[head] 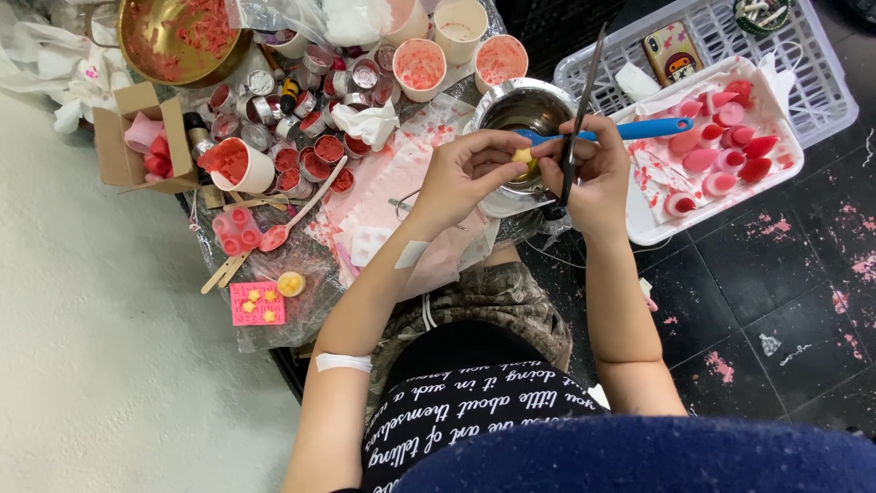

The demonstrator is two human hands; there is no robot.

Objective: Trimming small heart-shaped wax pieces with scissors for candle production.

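Yellow and waxy-looking, the small lump (522, 157) is pinched between the fingertips of the left hand (470, 173), directly over the near rim of the steel pot (511, 108). It looks rounded and pale butter-coloured; finer detail is too small to tell. The right hand (593, 169), just right of the pot, grips a thin dark pointed tool (581, 110) whose tip meets the lump. A blue-handled spatula (652, 128) lies across the pot toward the right. Left of the pot, the worktop (301, 319) carries a pink card with yellow bits (256, 303), red-filled metal cups (315, 137) and a brass bowl (178, 36). Right of the pot, a white tray (643, 224) holds pink and red moulded pieces (725, 137).
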